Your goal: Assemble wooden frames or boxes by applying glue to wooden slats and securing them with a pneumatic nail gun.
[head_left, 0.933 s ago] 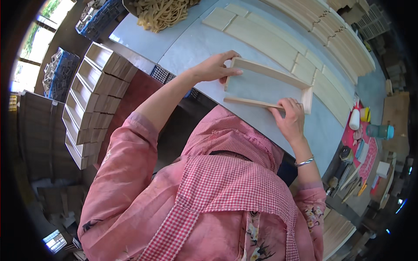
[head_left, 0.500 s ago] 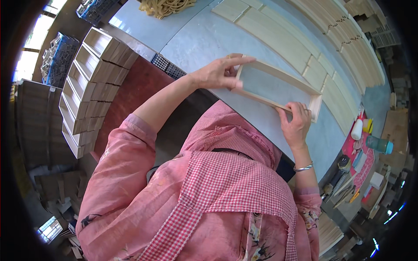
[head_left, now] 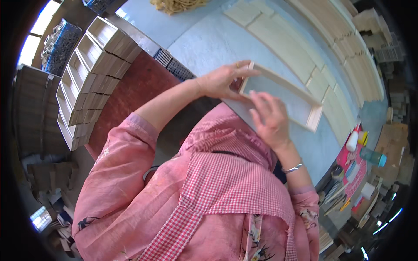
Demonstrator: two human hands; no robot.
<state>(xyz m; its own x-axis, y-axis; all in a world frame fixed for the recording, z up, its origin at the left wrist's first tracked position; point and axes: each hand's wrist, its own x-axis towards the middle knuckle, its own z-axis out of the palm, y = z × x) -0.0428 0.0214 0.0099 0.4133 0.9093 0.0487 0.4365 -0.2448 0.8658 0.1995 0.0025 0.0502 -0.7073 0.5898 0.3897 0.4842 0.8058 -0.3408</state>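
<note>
Our L hand [head_left: 222, 82] still grips the frame [head_left: 288, 86] by its L end. Our R hand [head_left: 273, 122] holds nothing we can make out: fingers loosely apart, blurred, approx. at the near L corner; can't tell if they touch it. A sec ago R was on the near side by the R end; now it's shifted left. Before that, the near side stood off the L end; gap looks closed now, tho R hides most of it. So we'd judge attn. is on that corner, fit unconfirmed. Frame's over the table [head_left: 196, 39] nr. its edge, slats [head_left: 283, 41] beyond; can't tell if it's lifted.
</note>
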